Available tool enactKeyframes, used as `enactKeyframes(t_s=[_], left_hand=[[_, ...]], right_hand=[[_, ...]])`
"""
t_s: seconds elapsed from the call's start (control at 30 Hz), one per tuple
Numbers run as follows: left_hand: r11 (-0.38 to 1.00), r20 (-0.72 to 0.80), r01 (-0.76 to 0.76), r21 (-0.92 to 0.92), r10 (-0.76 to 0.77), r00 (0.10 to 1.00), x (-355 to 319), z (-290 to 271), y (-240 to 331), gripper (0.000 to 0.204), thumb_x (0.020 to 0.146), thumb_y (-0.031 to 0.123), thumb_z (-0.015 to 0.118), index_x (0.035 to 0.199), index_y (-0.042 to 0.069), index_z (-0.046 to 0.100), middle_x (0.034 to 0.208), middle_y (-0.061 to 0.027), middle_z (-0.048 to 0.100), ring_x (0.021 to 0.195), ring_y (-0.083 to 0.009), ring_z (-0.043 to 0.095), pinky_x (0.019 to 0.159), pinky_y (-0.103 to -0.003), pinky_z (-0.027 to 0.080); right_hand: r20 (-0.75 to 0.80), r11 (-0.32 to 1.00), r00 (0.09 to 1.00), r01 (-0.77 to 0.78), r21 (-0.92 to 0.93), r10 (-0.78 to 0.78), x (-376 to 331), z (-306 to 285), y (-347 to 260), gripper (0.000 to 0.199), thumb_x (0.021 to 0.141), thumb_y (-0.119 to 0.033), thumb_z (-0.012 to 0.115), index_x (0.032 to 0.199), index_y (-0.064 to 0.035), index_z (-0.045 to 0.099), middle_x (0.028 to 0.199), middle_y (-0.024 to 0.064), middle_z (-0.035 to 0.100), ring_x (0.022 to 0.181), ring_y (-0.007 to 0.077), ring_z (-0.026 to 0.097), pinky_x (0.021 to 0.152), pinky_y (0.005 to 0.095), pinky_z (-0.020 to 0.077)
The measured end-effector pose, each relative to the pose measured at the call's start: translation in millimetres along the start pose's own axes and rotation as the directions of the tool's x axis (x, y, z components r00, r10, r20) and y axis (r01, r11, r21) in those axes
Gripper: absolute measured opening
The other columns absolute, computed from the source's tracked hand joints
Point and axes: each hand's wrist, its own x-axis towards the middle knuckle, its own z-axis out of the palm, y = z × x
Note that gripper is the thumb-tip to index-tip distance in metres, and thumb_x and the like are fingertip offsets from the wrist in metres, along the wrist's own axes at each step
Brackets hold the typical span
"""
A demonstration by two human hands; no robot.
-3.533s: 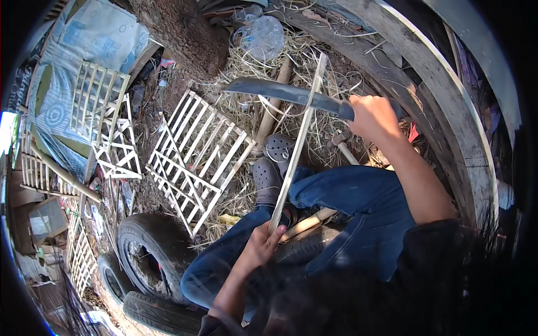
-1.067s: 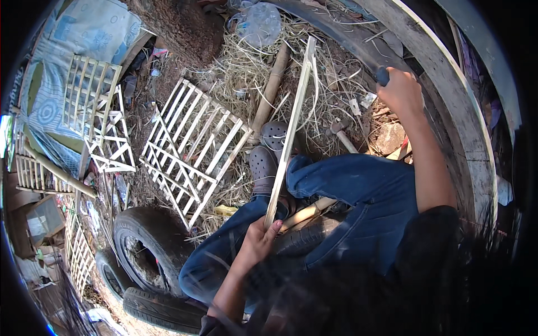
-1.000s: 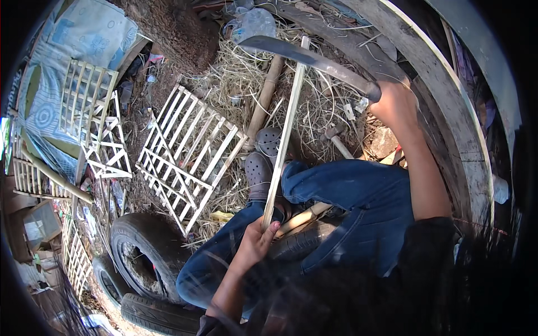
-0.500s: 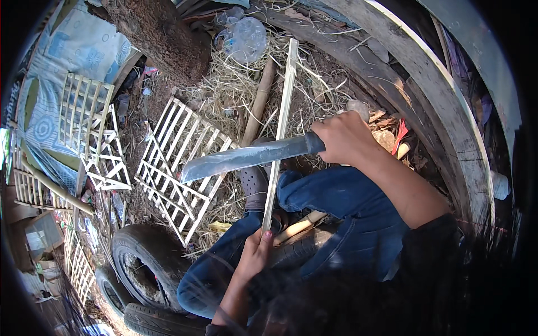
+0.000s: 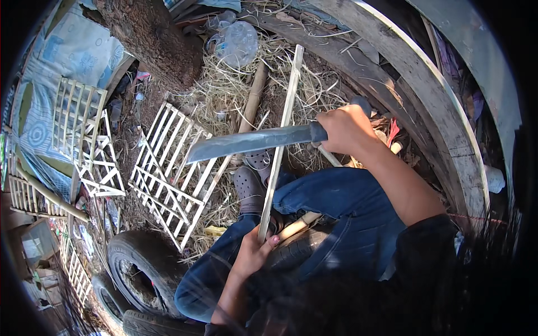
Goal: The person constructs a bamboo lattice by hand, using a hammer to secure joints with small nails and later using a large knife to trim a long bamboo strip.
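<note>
My right hand (image 5: pixel 348 130) is closed around the handle of a machete (image 5: pixel 252 143). Its broad grey blade points left and crosses in front of a long pale bamboo strip (image 5: pixel 284 115); whether they touch I cannot tell. The lower end of that strip is gripped by my left hand (image 5: pixel 253 255), close above my left thigh, and the strip slants up and away from me. Under the blade's tip lies a lattice frame of pale slats (image 5: pixel 168 168) on the ground. A thicker bamboo piece (image 5: pixel 300 225) lies between my legs, beside the left hand.
Old tires (image 5: pixel 137 271) lie at lower left, with more slatted frames (image 5: pixel 81 120) beyond. A tree trunk (image 5: pixel 151 42), a clear plastic bottle (image 5: pixel 238 45) and heaped shavings (image 5: pixel 216 92) are ahead. Weathered boards (image 5: pixel 414 70) curve along the right.
The machete has shifted slightly to the right along the strip, and its handle end now shows past my right hand. The strip leans a little more to the right. My left hand keeps its grip.
</note>
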Motion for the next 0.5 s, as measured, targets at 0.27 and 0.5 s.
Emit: enactKeyframes(t_s=[0.27, 0.5], left_hand=[[0.994, 0.104, 0.092, -0.061, -0.085, 0.991, 0, 6, 10, 0.03, 0.093, 0.024, 0.065, 0.099, -0.003, 0.056, 0.074, 0.0031, 0.047, 0.073, -0.0066, 0.042, 0.066, -0.023, 0.041], [0.99, 0.054, 0.012, -0.144, -0.004, 0.999, -3, -9, -21, 0.034, 0.087, 0.034, 0.072, 0.087, 0.007, 0.052, 0.072, 0.0058, 0.048, 0.067, -0.0039, 0.043, 0.06, -0.021, 0.037]], right_hand=[[-0.163, 0.948, 0.934, -0.317, 0.036, 0.319, 4, -3, 43, 0.026, 0.069, -0.012, 0.064, 0.094, -0.0049, 0.067, 0.079, 0.0169, 0.069, 0.075, 0.0335, 0.069, 0.068, 0.043, 0.0536], [-0.039, 0.998, 0.998, 0.056, 0.004, -0.056, 12, 17, -7, 0.024, 0.066, -0.022, 0.07, 0.086, -0.0088, 0.064, 0.076, 0.0138, 0.068, 0.077, 0.031, 0.068, 0.07, 0.0421, 0.0519]])
